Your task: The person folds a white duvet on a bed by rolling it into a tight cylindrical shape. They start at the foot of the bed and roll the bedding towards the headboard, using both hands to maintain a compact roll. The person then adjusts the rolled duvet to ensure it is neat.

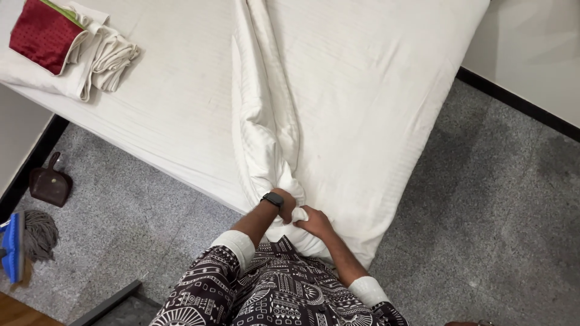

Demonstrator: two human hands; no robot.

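A white duvet (pixel 362 108) lies spread over a bed (pixel 175 121), with a long bunched fold (pixel 263 115) running from the top of the view down to the bed's near corner. My left hand (pixel 289 204), a dark watch on its wrist, grips the bunched white cloth at that corner. My right hand (pixel 313 221) is closed on the same gathered cloth just beside it. Both hands touch each other at the corner, above my patterned black-and-white clothing.
A stack of folded white linen (pixel 103 57) with a folded red cloth (pixel 43 33) on top sits at the bed's far left. On the grey speckled floor (pixel 483 229) to the left lie a brown dustpan (pixel 51 184) and a mop head (pixel 37 232).
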